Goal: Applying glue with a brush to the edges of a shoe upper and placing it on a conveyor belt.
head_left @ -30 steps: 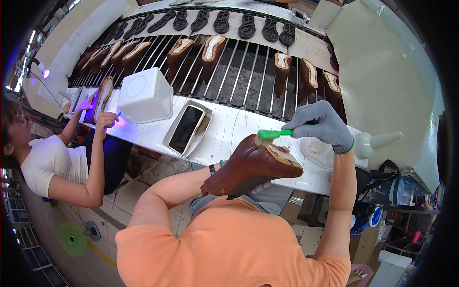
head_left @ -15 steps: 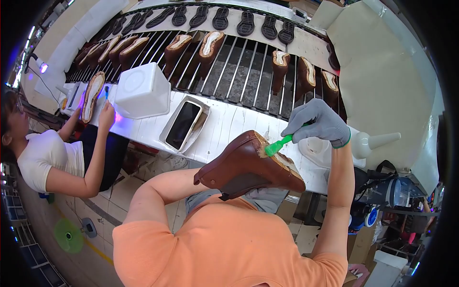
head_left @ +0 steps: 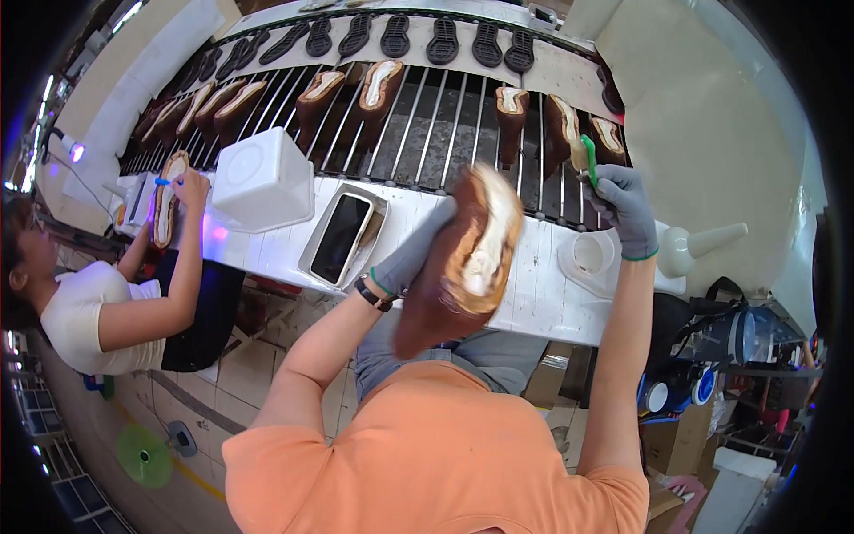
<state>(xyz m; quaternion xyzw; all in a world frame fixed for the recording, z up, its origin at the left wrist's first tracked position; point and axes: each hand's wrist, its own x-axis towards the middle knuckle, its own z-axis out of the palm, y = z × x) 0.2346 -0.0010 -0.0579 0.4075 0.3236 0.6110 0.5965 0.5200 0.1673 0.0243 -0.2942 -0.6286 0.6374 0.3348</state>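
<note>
My left hand [head_left: 411, 252], in a grey glove, is closed round the side of a brown leather boot [head_left: 438, 285]. The boot is turned so that its pale, soleless underside faces up and right; it is slightly blurred. My right hand [head_left: 625, 209], also gloved, grips a brush with a green handle [head_left: 590, 160]. The brush's bristles point down, away from the boot and above the table's right part. Below that hand stands a small round white pot [head_left: 591, 254] on the white table [head_left: 534, 298].
Brown boots lie underside up on a metal roller rack [head_left: 418, 133], with black soles [head_left: 442, 43] lined up behind. A white box [head_left: 262, 178] and a tray holding a phone [head_left: 340, 236] stand left. A white bottle [head_left: 680, 249] is right. A co-worker [head_left: 98, 303] brushes another boot at far left.
My left hand has turned the boot so its underside faces up. My right hand has moved the brush off the boot, up and to the right.
</note>
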